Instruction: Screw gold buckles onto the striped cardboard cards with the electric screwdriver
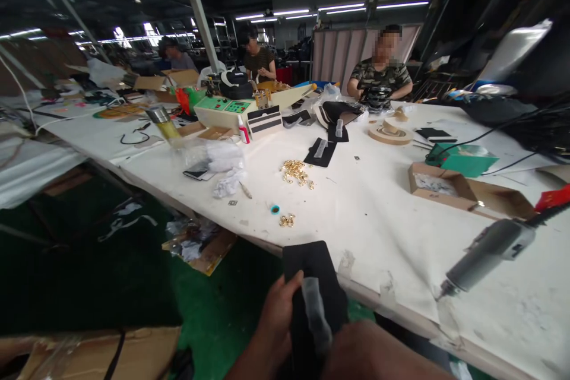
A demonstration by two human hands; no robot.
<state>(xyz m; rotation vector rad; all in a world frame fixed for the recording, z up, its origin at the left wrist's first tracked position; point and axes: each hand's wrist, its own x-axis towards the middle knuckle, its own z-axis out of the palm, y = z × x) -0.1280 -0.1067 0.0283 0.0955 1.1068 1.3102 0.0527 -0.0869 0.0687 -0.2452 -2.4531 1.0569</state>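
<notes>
While the left hand's grip point(275, 310) clamps a black panel point(309, 258) near the bench point(351, 225), I can't tell the right hand's point(369, 351).

read no text, brand, number or sign with certainty. noted small markings on the green control panel point(226, 106), too fine to decipher; noted a faint dark mark on the front wall of the open cardboard box point(447, 199), likewise illegible.
</notes>
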